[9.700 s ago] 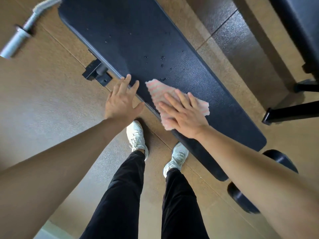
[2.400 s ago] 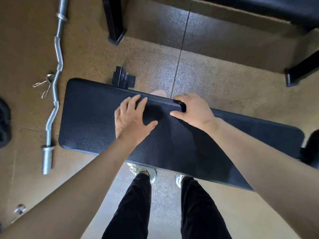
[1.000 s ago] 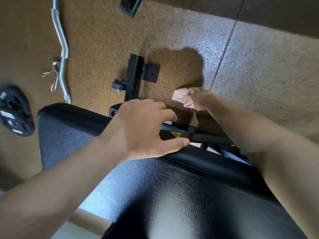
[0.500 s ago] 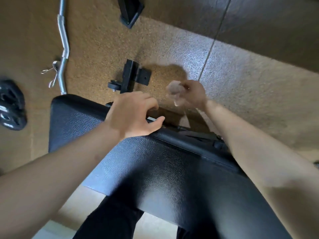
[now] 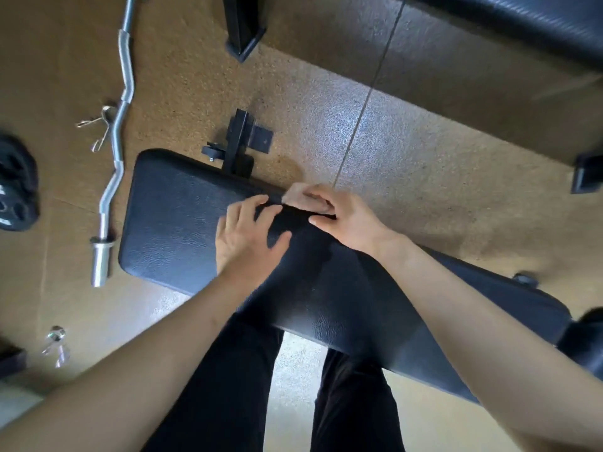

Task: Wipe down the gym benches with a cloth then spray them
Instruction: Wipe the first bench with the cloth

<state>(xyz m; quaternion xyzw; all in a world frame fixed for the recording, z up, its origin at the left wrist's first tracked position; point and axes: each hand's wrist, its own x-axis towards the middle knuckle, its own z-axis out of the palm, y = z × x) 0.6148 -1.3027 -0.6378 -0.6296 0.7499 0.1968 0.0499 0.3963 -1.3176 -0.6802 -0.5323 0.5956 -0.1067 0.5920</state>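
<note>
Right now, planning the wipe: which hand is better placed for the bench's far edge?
Right: right hand grips the cloth at the far edge of the bench; left hand rests flat, empty.

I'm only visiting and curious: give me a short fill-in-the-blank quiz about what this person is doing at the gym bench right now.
1. The right hand grips a crumpled pink ____.
2. The left hand lies flat on the black ____.
3. On the floor, near a dark weight plate, lies a bent silver ____.
Missing words: cloth; bench; bar.
</note>
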